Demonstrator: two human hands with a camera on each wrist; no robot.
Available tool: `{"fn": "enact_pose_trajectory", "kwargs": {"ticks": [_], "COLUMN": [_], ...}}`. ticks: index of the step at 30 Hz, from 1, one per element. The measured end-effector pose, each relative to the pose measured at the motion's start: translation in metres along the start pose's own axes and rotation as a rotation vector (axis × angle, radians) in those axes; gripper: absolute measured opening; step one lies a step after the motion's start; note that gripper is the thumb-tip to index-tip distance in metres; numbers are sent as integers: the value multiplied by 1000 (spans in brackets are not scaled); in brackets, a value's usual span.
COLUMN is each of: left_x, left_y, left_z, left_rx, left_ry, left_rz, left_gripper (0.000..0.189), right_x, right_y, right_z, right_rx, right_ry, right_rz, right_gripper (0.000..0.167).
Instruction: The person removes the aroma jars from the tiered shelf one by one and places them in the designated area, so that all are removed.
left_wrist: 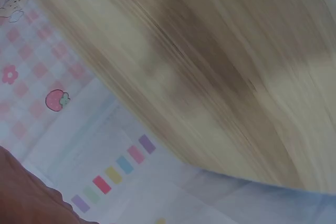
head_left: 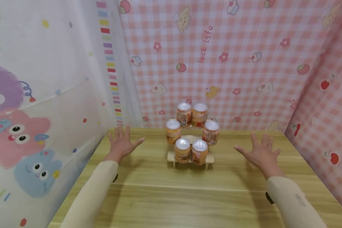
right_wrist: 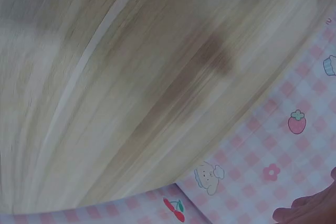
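Observation:
Several orange cans (head_left: 182,151) with silvery lids stand upright on a small stepped wooden rack (head_left: 190,138) near the back of the table. Two are on its front step, two are higher at the back, and one stands at each side between them. My left hand (head_left: 121,145) is held over the table to the left of the rack, fingers spread and holding nothing. On the other side, my right hand (head_left: 261,154) is likewise spread and apart from the cans. Only a bit of each hand shows at the lower corner of its wrist view.
The wooden table (head_left: 171,202) ends at a pink checked cloth (head_left: 171,50) behind the rack. A white cartoon-print sheet (head_left: 68,120) hangs along the left side, and another pink checked cloth (head_left: 325,120) along the right.

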State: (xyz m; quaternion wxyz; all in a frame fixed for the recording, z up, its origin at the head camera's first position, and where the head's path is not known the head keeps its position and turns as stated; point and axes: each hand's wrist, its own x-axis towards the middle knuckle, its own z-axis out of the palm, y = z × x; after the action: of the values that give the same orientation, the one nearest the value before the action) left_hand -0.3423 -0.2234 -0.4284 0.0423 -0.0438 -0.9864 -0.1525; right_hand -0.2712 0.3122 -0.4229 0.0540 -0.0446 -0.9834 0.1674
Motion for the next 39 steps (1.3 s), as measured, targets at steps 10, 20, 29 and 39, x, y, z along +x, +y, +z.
{"fn": "enact_pose_trajectory", "kwargs": {"ticks": [10, 20, 29, 39], "left_x": [2, 4, 11, 24], "left_y": [10, 39, 58, 85], "left_z": [0, 0, 2, -11], "left_rx": [-230, -758, -1102, -1250], "left_ry": [12, 55, 65, 97], "left_rz": [-62, -145, -138, -49], "left_gripper": [110, 92, 75, 69], "right_x": [-6, -21, -28, -29], "right_y": [-16, -27, -39, -57], "right_z": [1, 13, 35, 69], "right_rx": [170, 494, 781, 1084], "right_ry": [-32, -70, -32, -32], "right_rz": [82, 222, 300, 306], "right_gripper": [106, 101, 90, 67]}}
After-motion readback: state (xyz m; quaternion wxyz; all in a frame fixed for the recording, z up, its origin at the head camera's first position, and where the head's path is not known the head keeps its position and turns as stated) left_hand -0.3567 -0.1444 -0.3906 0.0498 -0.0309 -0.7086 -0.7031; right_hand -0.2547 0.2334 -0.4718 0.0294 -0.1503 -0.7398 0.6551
